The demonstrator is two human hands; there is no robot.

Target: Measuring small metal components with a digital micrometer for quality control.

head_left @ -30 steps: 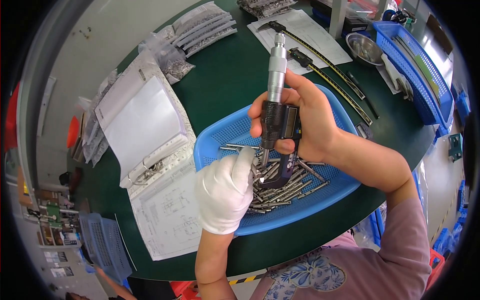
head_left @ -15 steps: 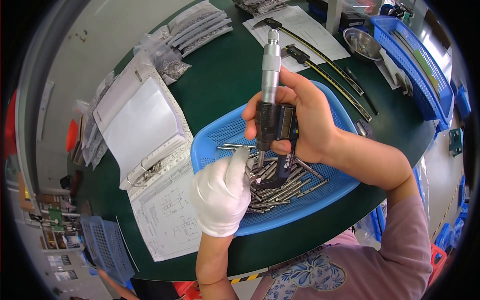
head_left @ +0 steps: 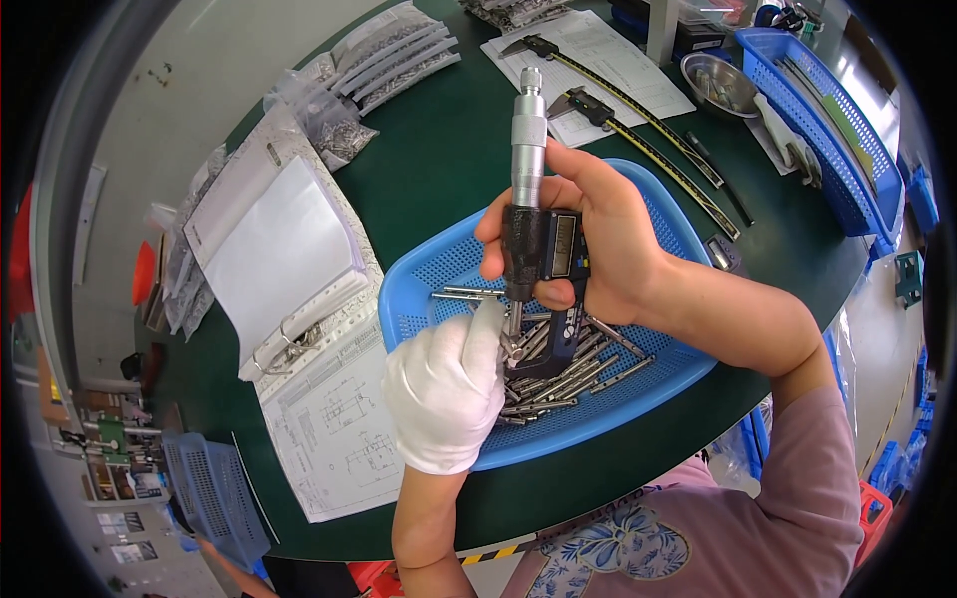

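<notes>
My right hand (head_left: 623,244), bare, is wrapped round a digital micrometer (head_left: 526,239). The micrometer stands almost upright, its silver thimble at the top and its dark C-shaped frame below. My left hand (head_left: 444,394), in a white glove, is closed with thumb and fingers at the micrometer's jaws. It pinches a small metal pin (head_left: 512,351), whose end shows between the spindle and the anvil; the rest is hidden by the glove. Below both hands is a blue perforated basket (head_left: 638,399) with several slim metal pins (head_left: 573,379) lying in it.
An open ring binder (head_left: 284,234) and drawing sheets (head_left: 334,429) lie at left, with bags of small parts (head_left: 394,55) behind. Two digital calipers (head_left: 638,140), a metal bowl (head_left: 720,85) and another blue basket (head_left: 817,140) are at the far right. The green table's front edge (head_left: 598,518) curves near me.
The micrometer and my right hand have shifted slightly left and down. My left hand has turned a little and sits closer against the jaws, still pinching the pin.
</notes>
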